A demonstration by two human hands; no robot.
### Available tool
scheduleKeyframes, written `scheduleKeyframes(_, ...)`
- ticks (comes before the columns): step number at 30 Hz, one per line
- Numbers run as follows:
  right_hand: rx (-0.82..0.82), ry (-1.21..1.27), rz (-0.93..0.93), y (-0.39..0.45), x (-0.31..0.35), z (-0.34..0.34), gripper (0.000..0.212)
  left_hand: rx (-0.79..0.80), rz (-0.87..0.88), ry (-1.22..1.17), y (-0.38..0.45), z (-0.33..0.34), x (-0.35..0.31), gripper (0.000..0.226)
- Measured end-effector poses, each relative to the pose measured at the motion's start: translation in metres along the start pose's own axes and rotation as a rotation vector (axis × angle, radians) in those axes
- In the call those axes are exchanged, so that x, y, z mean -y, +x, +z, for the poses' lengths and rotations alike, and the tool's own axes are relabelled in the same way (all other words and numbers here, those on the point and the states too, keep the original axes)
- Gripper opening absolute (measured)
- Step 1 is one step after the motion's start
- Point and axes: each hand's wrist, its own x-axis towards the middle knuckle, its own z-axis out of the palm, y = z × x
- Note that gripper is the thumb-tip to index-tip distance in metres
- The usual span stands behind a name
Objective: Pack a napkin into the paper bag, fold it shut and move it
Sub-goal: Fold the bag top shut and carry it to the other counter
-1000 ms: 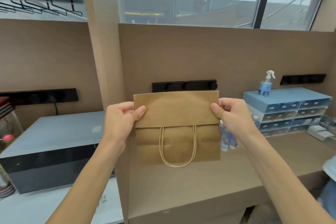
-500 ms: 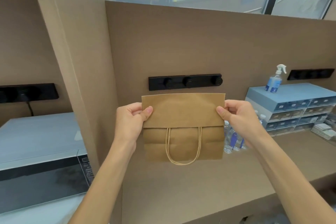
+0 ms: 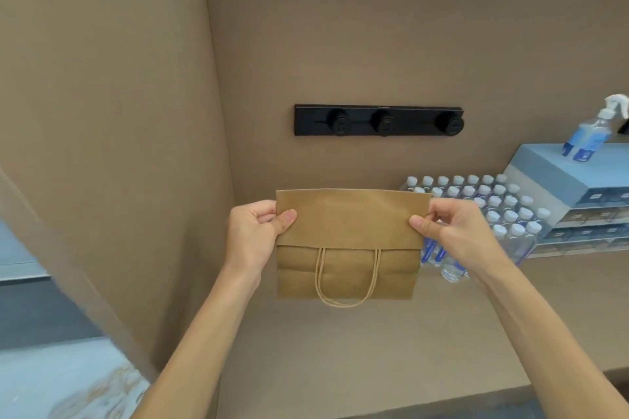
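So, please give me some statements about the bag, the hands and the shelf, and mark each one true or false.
1. Both hands hold the bag at its top corners. True: left hand, right hand.
2. The bag's top is open. False: it is folded down over the front.
3. The handle hangs below the folded flap. True.
4. The bag stands on the counter. False: it is held above it.
5. Bottles stand left of the bag. False: they stand to its right.
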Motion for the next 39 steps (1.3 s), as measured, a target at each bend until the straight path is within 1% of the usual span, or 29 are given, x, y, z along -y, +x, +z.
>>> scheduleKeyframes(4, 0.027, -0.027, 0.058, 0.021, -0.044, 0.002, 0.037, -0.009, -0.07, 0.045, 0.011, 0.013, 0.041, 0.031)
scheduleKeyframes(6, 0.043, -0.057, 0.092, 0.027, -0.067, 0.006, 0.04, -0.021, -0.139, 0.079, 0.013, 0.019, 0.063, 0.03)
scheduleKeyframes(8, 0.06, -0.079, 0.121, 0.029, -0.09, 0.012, 0.042, -0.029, -0.215, 0.128, 0.013, 0.024, 0.088, 0.023)
scheduleKeyframes(10, 0.075, -0.069, 0.147, 0.031, -0.114, 0.017, 0.045, -0.045, -0.284, 0.16, 0.01, 0.026, 0.113, 0.009)
scheduleKeyframes(11, 0.087, -0.062, 0.164, 0.031, -0.126, 0.02, 0.045, -0.064, -0.307, 0.165, 0.008, 0.027, 0.123, 0.01)
scheduleKeyframes(13, 0.114, -0.052, 0.207, 0.03, -0.151, 0.028, 0.043, -0.089, -0.344, 0.183, 0.003, 0.028, 0.143, 0.03)
scheduleKeyframes(14, 0.123, -0.048, 0.229, 0.03, -0.162, 0.031, 0.043, -0.102, -0.365, 0.2, 0.0, 0.028, 0.152, 0.033)
scheduleKeyframes(16, 0.142, -0.045, 0.264, 0.029, -0.181, 0.038, 0.043, -0.128, -0.409, 0.25, -0.005, 0.03, 0.165, 0.033)
scheduleKeyframes(19, 0.18, -0.048, 0.304, 0.028, -0.201, 0.049, 0.049, -0.164, -0.454, 0.294, -0.01, 0.03, 0.183, 0.035)
scheduleKeyframes(22, 0.2, -0.046, 0.335, 0.025, -0.213, 0.059, 0.05, -0.171, -0.49, 0.286, -0.011, 0.026, 0.193, 0.023)
scheduleKeyframes(24, 0.21, -0.041, 0.357, 0.021, -0.22, 0.066, 0.047, -0.177, -0.491, 0.309, -0.013, 0.022, 0.201, 0.028)
scheduleKeyframes(27, 0.221, -0.03, 0.398, 0.015, -0.227, 0.076, 0.04, -0.183, -0.496, 0.33, -0.016, 0.017, 0.212, 0.047)
scheduleKeyframes(31, 0.212, -0.074, 0.418, 0.009, -0.233, 0.087, 0.043, -0.181, -0.513, 0.378, -0.019, 0.011, 0.224, 0.05)
scheduleKeyframes(33, 0.218, -0.097, 0.436, 0.006, -0.235, 0.09, 0.038, -0.177, -0.512, 0.407, -0.021, 0.009, 0.229, 0.057)
scheduleKeyframes(37, 0.247, -0.172, 0.429, 0.0, -0.24, 0.095, 0.021, -0.108, -0.547, 0.482, -0.026, 0.002, 0.241, 0.07)
scheduleKeyframes(39, 0.271, -0.212, 0.427, -0.004, -0.241, 0.097, 0.018, -0.078, -0.549, 0.517, -0.028, -0.003, 0.246, 0.073)
